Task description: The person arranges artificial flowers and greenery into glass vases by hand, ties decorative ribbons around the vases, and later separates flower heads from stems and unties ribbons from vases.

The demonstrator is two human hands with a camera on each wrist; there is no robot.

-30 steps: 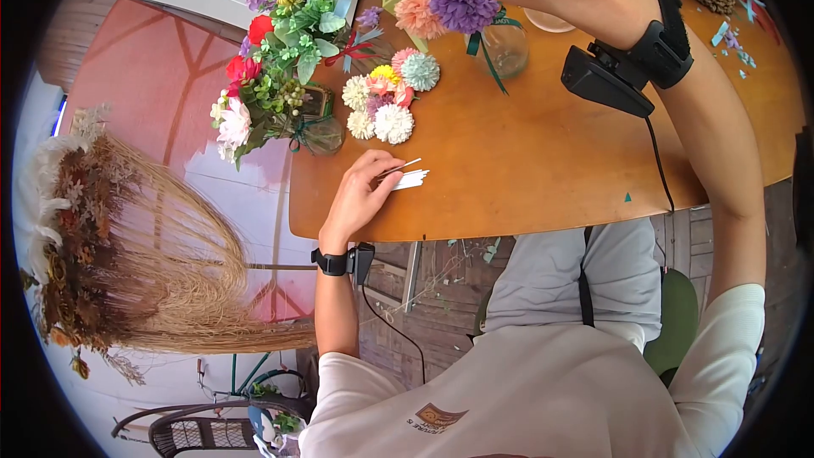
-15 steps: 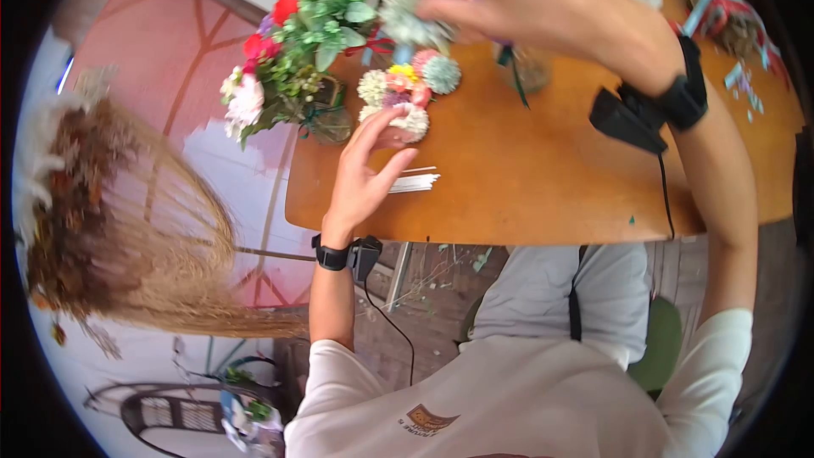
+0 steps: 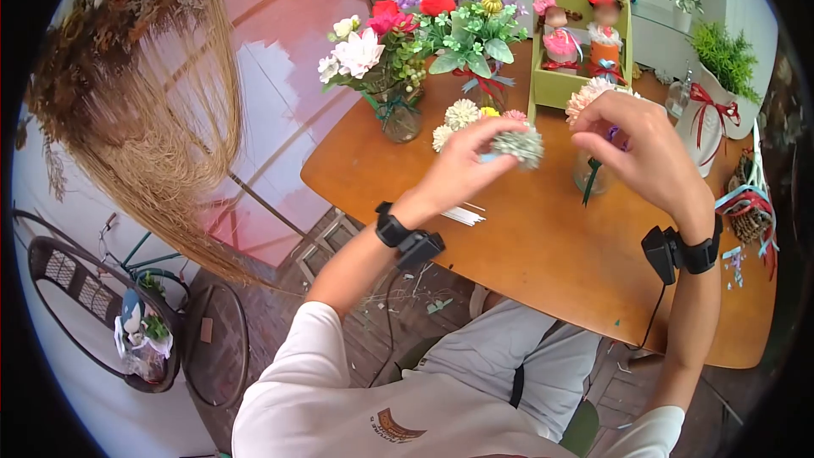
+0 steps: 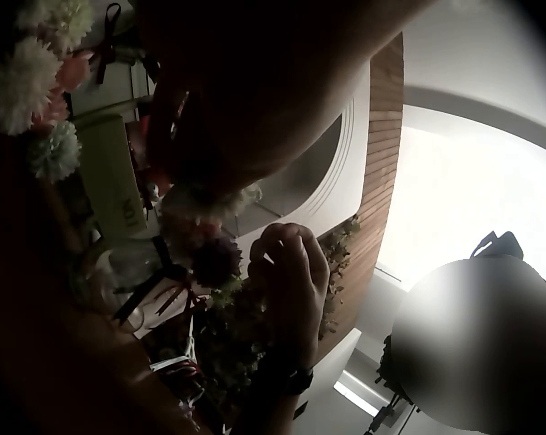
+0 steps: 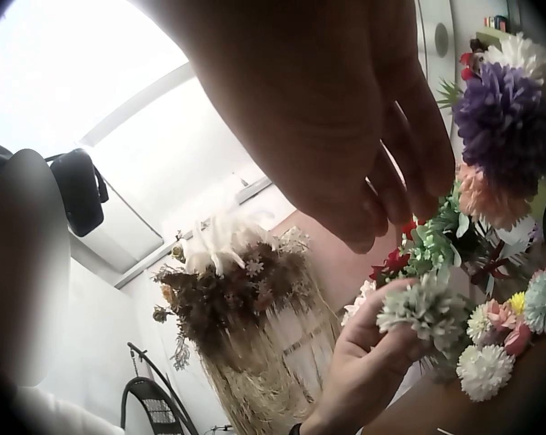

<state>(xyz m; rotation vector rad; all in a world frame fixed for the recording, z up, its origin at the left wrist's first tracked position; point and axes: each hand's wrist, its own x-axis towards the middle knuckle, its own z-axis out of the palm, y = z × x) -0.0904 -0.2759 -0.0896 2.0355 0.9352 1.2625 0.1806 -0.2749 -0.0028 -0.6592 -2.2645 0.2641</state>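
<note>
My left hand (image 3: 458, 161) pinches a pale green artificial flower head (image 3: 519, 148) between thumb and fingers, over the middle of the table. The right wrist view shows the same flower head (image 5: 425, 313) at the fingertips, its petals facing up. My right hand (image 3: 644, 148) is raised to the right, fingers loosely bent and holding nothing. It overlaps a peach flower (image 3: 585, 100) and a glass vase (image 3: 591, 174) with a green ribbon. Behind the left hand lies a cluster of loose flower heads (image 3: 462, 113), partly hidden. Thin white sticks (image 3: 463, 217) lie below the left hand.
Two vases of mixed flowers stand at the back left, one a glass vase (image 3: 400, 123). A green wooden box (image 3: 551, 95) with two dolls is behind. At the right are a white ribboned vase (image 3: 705, 131), a wicker piece with ribbons (image 3: 746, 203) and paper scraps (image 3: 733, 265).
The pale green flower head has passed from the right hand to the left, which has let go of the white sticks. The right hand has drawn back, and the head view has turned.
</note>
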